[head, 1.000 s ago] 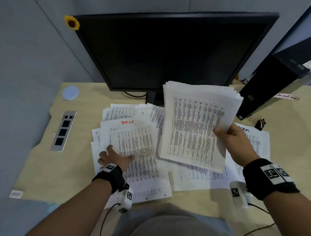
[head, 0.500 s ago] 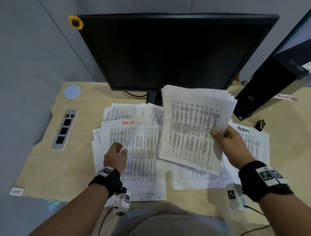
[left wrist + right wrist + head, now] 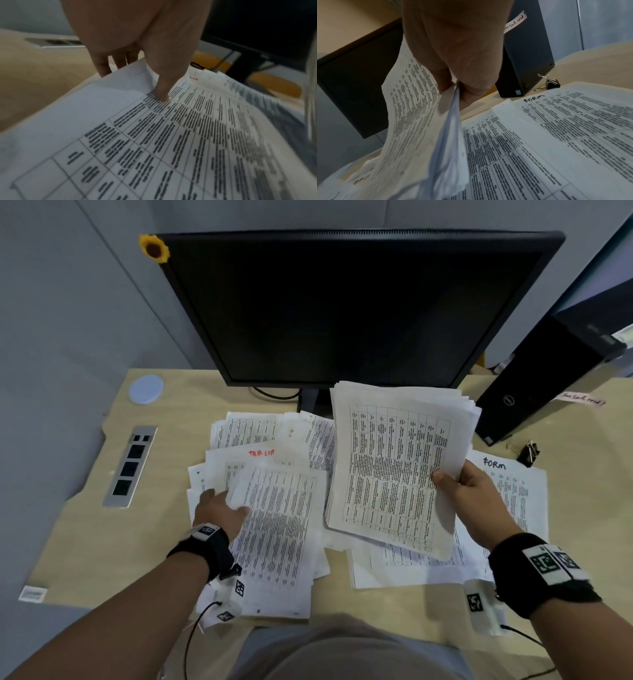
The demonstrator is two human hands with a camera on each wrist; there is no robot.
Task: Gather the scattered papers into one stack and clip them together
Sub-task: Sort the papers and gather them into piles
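Note:
My right hand (image 3: 452, 479) holds a gathered stack of printed papers (image 3: 394, 467) tilted up above the desk, thumb on the front and fingers behind; the right wrist view shows the pinch on the stack's edge (image 3: 455, 89). My left hand (image 3: 226, 501) pinches the left edge of a printed sheet (image 3: 277, 518) on the left pile, thumb (image 3: 163, 94) on top and fingers under the edge. More loose sheets (image 3: 253, 433) lie fanned behind it. A sheet marked FORM (image 3: 513, 484) lies under my right hand. A black binder clip (image 3: 529, 451) (image 3: 551, 83) sits on the desk beyond it.
A dark monitor (image 3: 342, 302) stands right behind the papers, its stand and cable at the desk's back. A black computer tower (image 3: 541, 381) lies at the right rear. A socket panel (image 3: 130, 467) and a white disc (image 3: 146, 389) are set in the desk's left side.
My left hand went from lying flat on the left pile to pinching a top sheet's edge and lifting it. The right hand's stack turned slightly more upright.

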